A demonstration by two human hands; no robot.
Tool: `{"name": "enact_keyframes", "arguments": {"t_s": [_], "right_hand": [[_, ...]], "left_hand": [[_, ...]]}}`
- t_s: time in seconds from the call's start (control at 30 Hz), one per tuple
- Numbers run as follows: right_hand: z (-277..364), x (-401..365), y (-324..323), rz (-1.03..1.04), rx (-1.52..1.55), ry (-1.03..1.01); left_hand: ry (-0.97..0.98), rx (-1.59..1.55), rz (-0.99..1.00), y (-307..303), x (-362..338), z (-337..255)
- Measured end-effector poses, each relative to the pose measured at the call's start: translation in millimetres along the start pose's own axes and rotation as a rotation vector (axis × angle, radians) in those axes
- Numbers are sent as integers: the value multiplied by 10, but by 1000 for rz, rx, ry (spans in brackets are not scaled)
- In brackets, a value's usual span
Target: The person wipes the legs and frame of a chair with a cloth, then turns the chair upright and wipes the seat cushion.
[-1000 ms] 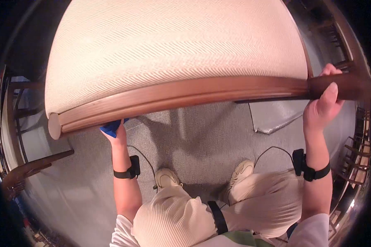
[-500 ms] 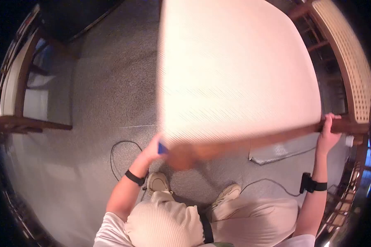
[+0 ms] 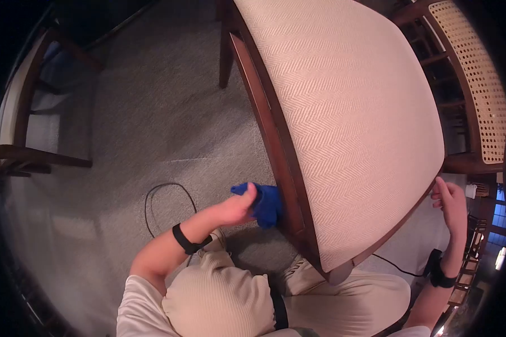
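A chair seat (image 3: pixel 360 118) with cream herringbone fabric is angled in front of me, one corner close to my knees. Its dark wooden side rail (image 3: pixel 270 135) faces left. My left hand (image 3: pixel 239 208) is closed on a blue cloth (image 3: pixel 268 206), which touches the rail near that corner. At the seat's right edge is my right hand (image 3: pixel 448 201), fingers partly curled beside the wood; whether it grips the edge is unclear.
Another chair with a woven cane panel (image 3: pixel 478 78) stands at the right. A wooden chair (image 3: pixel 25 106) is at the far left. A black cable (image 3: pixel 147 205) loops on the grey carpet (image 3: pixel 152 123) and also shows near my right knee.
The chair has turned, its near corner now closer to my knees and its left rail in view. My left hand has moved slightly right, with more blue cloth showing. My right hand is slightly lower.
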State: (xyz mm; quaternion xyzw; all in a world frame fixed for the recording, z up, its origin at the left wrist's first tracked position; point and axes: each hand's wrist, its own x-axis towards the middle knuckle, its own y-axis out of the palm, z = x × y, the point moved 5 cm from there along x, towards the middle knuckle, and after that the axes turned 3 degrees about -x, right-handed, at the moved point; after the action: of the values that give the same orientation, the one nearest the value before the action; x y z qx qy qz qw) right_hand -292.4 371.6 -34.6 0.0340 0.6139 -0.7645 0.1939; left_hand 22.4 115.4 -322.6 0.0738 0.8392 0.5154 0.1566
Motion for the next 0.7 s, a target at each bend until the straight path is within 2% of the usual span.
{"name": "enact_keyframes", "arguments": {"t_s": [0.03, 0.07, 0.13, 0.17, 0.2, 0.27, 0.3, 0.33, 0.37, 0.4, 0.43, 0.5, 0.53, 0.6, 0.63, 0.7], "right_hand": [[236, -155, -43, -36, 20, -41], [335, -204, -5, -29, 19, -38], [674, -389, -46, -244, 40, -502], [908, -523, 16, -313, 12, -694], [1036, -525, 85, -314, 17, -697], [1397, -680, 259, -379, -123, -1235], [1462, -651, 336, -379, -122, -1238], [1515, -655, 426, -360, -97, -1322], [1536, -660, 484, -340, -66, -1411], [1494, -619, 509, -342, -57, -1414], [1459, -543, 523, -300, 34, -1405], [1421, -505, 518, -271, 174, -1368], [1360, -509, 541, -272, 180, -1365], [1153, -529, 522, -312, 319, -1199], [1138, -550, 524, -312, 299, -1192], [1159, -547, 539, -316, 282, -1211]], "left_hand": [[-32, -123, -233, 105, -160, -91], [-36, -127, -238, 229, -236, -193], [146, -49, -66, 407, -389, -401], [337, -243, 493, 249, -414, -337], [338, -238, 491, 283, -477, -375], [26, 671, -113, 245, -532, -356], [306, 290, -138, 616, -374, -560], [308, 293, -136, 580, -323, -524], [424, 590, -143, 598, -302, -560], [532, 888, -150, 665, -286, -592], [528, 889, -161, 678, -284, -642], [-698, 1060, -330, 707, -386, -566], [-704, 1062, -333, 708, -378, -545], [-613, 1193, -376, 728, -376, -486], [-621, 1198, -372, 676, -362, -404], [201, 1200, -300, 798, -234, -527]]}}
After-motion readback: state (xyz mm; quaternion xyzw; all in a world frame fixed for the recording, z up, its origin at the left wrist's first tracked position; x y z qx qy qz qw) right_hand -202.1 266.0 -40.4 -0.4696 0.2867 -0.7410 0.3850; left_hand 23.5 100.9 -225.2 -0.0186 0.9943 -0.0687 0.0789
